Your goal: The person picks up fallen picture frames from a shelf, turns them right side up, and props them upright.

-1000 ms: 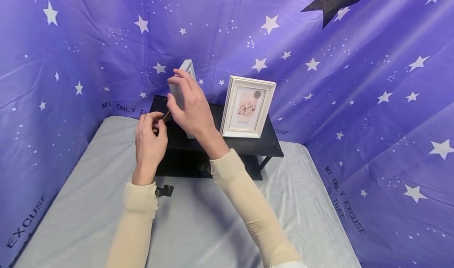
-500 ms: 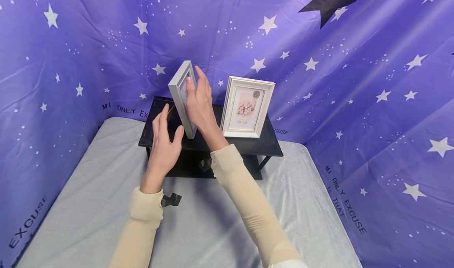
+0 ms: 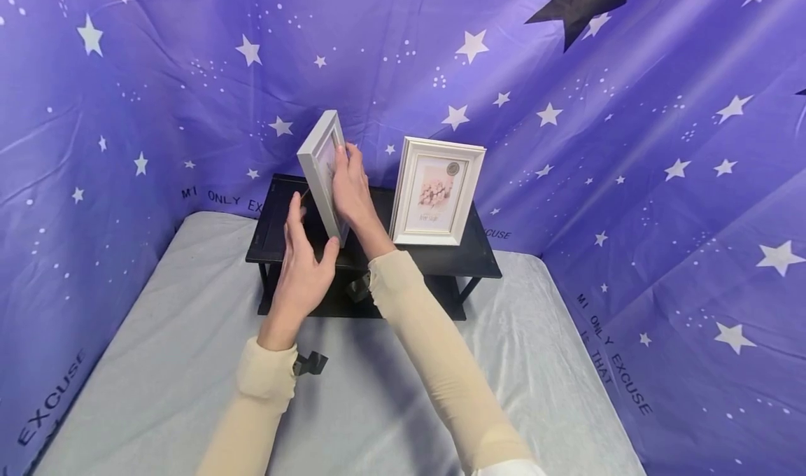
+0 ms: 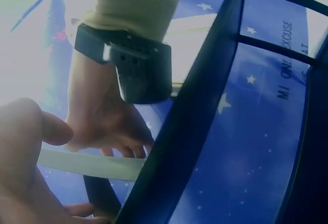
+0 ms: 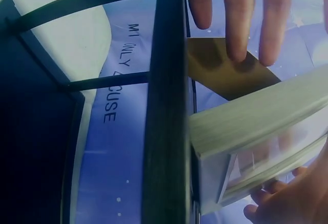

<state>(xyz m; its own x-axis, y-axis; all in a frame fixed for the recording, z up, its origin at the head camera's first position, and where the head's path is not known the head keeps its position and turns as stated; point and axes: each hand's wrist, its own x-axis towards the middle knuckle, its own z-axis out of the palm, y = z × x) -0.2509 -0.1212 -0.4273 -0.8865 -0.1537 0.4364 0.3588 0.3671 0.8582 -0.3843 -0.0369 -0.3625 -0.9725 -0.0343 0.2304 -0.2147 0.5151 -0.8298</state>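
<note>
A white picture frame (image 3: 321, 178) stands upright on the black shelf's (image 3: 271, 234) top, turned nearly edge-on with its glazed face to the right. My right hand (image 3: 354, 189) grips its far side, fingers bent at the edge in the right wrist view; their exact contact is partly hidden. To its left, my left hand (image 3: 302, 269) has straight, spread fingers, the thumb close to the lower near corner. In the right wrist view, left fingertips (image 5: 238, 49) are by the brown back stand (image 5: 210, 65) behind the frame. Whether they touch it I cannot tell.
Another white picture frame (image 3: 434, 192) with a flower print stands to the right on the same shelf. Pale grey cloth (image 3: 157, 364) lies under the shelf. A purple star-printed curtain (image 3: 390, 56) hangs close behind and along both sides.
My left hand has let go of the stand, spread its fingers and moved right toward the frame's near edge. My right hand has passed to the glazed side, its fingers now bent there.
</note>
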